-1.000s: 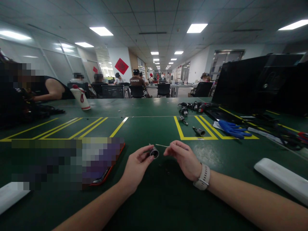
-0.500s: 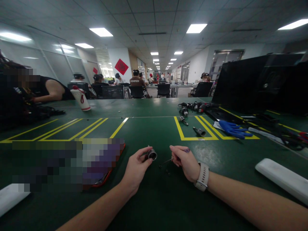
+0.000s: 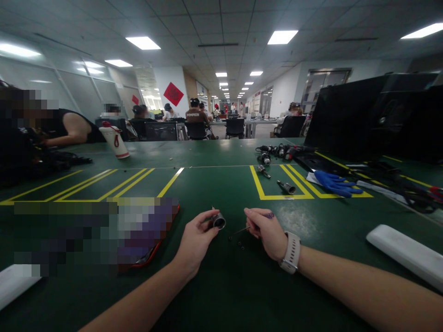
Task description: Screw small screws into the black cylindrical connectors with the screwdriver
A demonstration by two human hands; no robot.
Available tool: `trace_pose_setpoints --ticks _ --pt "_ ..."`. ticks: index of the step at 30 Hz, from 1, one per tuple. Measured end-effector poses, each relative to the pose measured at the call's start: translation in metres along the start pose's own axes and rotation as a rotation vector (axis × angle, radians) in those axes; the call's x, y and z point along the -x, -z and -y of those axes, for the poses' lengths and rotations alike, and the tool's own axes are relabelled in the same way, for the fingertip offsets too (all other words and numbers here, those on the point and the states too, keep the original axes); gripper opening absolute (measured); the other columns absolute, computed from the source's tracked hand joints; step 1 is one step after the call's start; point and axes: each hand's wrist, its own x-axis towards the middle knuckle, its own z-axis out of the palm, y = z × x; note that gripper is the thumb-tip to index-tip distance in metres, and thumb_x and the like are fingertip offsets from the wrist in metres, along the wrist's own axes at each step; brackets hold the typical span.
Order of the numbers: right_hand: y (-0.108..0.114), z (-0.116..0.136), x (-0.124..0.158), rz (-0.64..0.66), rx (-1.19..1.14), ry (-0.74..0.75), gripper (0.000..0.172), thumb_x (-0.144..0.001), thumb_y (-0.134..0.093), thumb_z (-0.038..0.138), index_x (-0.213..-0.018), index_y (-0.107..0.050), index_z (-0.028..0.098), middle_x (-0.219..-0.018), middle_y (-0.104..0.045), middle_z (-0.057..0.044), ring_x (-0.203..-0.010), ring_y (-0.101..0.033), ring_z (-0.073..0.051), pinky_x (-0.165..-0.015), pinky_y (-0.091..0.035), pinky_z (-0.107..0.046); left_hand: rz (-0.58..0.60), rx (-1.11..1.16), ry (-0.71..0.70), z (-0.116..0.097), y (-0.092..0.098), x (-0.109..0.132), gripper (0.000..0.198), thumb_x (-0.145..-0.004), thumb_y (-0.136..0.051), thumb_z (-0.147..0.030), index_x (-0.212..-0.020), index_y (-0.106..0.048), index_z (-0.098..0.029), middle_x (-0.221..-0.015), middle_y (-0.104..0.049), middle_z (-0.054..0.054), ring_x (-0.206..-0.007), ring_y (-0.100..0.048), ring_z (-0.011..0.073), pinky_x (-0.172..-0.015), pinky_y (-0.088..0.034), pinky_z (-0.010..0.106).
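Note:
Between the thumb and fingers of my left hand (image 3: 196, 240) is a hollow metal socket part (image 3: 218, 221), its round opening turned toward me. My right hand (image 3: 268, 232), with a light watch on the wrist, pinches a thin metal rod (image 3: 240, 232) whose tip points down and left, close to a small dark piece (image 3: 230, 238) on the green table (image 3: 221, 286). Two more small dark pieces (image 3: 241, 246) lie just below the rod. A gap separates the socket part from the rod.
Metal parts (image 3: 286, 187) lie inside yellow tape at the right, beside a blue glove (image 3: 335, 183). Black monitors (image 3: 367, 115) stand behind. At left are an orange-edged case (image 3: 148, 240) and a white cup (image 3: 116, 142). A person leans at the far left.
The view has shifted very slightly. Both hands keep the same hold on the socket part and the rod.

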Motion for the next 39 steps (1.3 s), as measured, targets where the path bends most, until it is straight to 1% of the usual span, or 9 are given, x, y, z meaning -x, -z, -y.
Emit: trace_pose_setpoints --ticks 5,10,18,24,29,31,34,36,39 --pt "0.000 -0.002 -0.001 -0.058 0.049 0.017 0.043 -0.079 -0.054 0.041 -0.045 -0.042 0.019 -0.041 -0.032 0.007 -0.041 -0.029 -0.008 -0.041 -0.020 -0.023 -0.036 0.027 0.028 -0.001 -0.002 0.000 0.037 -0.068 -0.060 -0.001 -0.102 -0.062 -0.015 -0.096 -0.072 0.008 -0.096 -0.065 0.0215 -0.092 -0.045 0.038" --pt "0.001 -0.003 -0.001 -0.092 0.061 0.028 0.042 -0.081 -0.051 0.040 -0.046 -0.041 0.019 -0.043 -0.031 0.007 -0.042 -0.030 -0.009 -0.041 -0.022 -0.023 -0.027 0.049 0.026 0.000 -0.001 0.000 0.038 -0.067 -0.060 0.000 -0.101 -0.063 -0.015 -0.096 -0.072 0.007 -0.095 -0.065 0.0203 -0.090 -0.046 0.034" --pt "0.003 -0.006 -0.004 -0.046 0.092 -0.007 0.040 -0.082 -0.051 0.040 -0.049 -0.046 0.018 -0.043 -0.035 0.007 -0.041 -0.031 -0.008 -0.041 -0.023 -0.022 -0.013 0.059 0.028 0.002 0.000 -0.002 0.038 -0.068 -0.060 0.001 -0.102 -0.063 -0.016 -0.100 -0.071 0.007 -0.096 -0.064 0.0198 -0.090 -0.045 0.033" --pt "0.002 -0.004 -0.003 -0.023 0.105 0.000 0.037 -0.085 -0.047 0.045 -0.064 -0.058 0.016 -0.050 -0.049 0.004 -0.048 -0.047 -0.011 -0.051 -0.037 -0.024 0.011 0.051 0.036 0.003 0.001 -0.003 0.039 -0.069 -0.061 -0.001 -0.105 -0.061 -0.017 -0.099 -0.071 0.007 -0.097 -0.064 0.0204 -0.090 -0.045 0.035" --pt "0.001 0.002 -0.001 0.003 0.113 0.011 0.041 -0.084 -0.045 0.049 -0.065 -0.060 0.015 -0.060 -0.059 -0.001 -0.060 -0.057 -0.015 -0.062 -0.044 -0.028 -0.011 0.050 0.033 0.001 0.001 -0.003 0.039 -0.067 -0.060 0.002 -0.101 -0.063 -0.017 -0.101 -0.070 0.007 -0.097 -0.064 0.0196 -0.089 -0.046 0.033" --pt "0.002 0.001 -0.001 -0.020 0.133 0.025 0.041 -0.084 -0.047 0.048 -0.060 -0.058 0.016 -0.055 -0.056 0.000 -0.055 -0.055 -0.013 -0.059 -0.042 -0.027 -0.005 0.051 0.043 0.001 0.001 -0.003 0.039 -0.068 -0.060 0.001 -0.102 -0.063 -0.017 -0.101 -0.070 0.006 -0.097 -0.064 0.0195 -0.089 -0.046 0.033" --pt "0.002 -0.002 -0.002 -0.080 0.166 0.028 0.042 -0.081 -0.052 0.047 -0.050 -0.051 0.017 -0.045 -0.045 0.004 -0.043 -0.042 -0.010 -0.047 -0.033 -0.024 0.004 0.062 0.040 0.001 0.001 -0.003 0.040 -0.068 -0.061 0.000 -0.104 -0.062 -0.017 -0.100 -0.070 0.006 -0.096 -0.064 0.0195 -0.090 -0.045 0.034" --pt "0.002 -0.005 -0.004 -0.116 0.175 0.019 0.042 -0.077 -0.057 0.046 -0.048 -0.045 0.019 -0.043 -0.039 0.006 -0.040 -0.035 -0.008 -0.042 -0.026 -0.023 0.002 0.063 0.040 0.000 0.001 -0.002 0.040 -0.067 -0.062 0.000 -0.104 -0.062 -0.017 -0.098 -0.071 0.006 -0.095 -0.064 0.0198 -0.090 -0.045 0.034" --pt "0.002 -0.009 -0.007 -0.127 0.173 -0.005 0.042 -0.074 -0.061 0.045 -0.048 -0.042 0.019 -0.044 -0.037 0.007 -0.041 -0.033 -0.008 -0.041 -0.024 -0.022 -0.005 0.051 0.045 -0.002 0.000 -0.002 0.040 -0.066 -0.062 0.001 -0.102 -0.063 -0.016 -0.097 -0.071 0.007 -0.095 -0.064 0.0202 -0.090 -0.045 0.035"
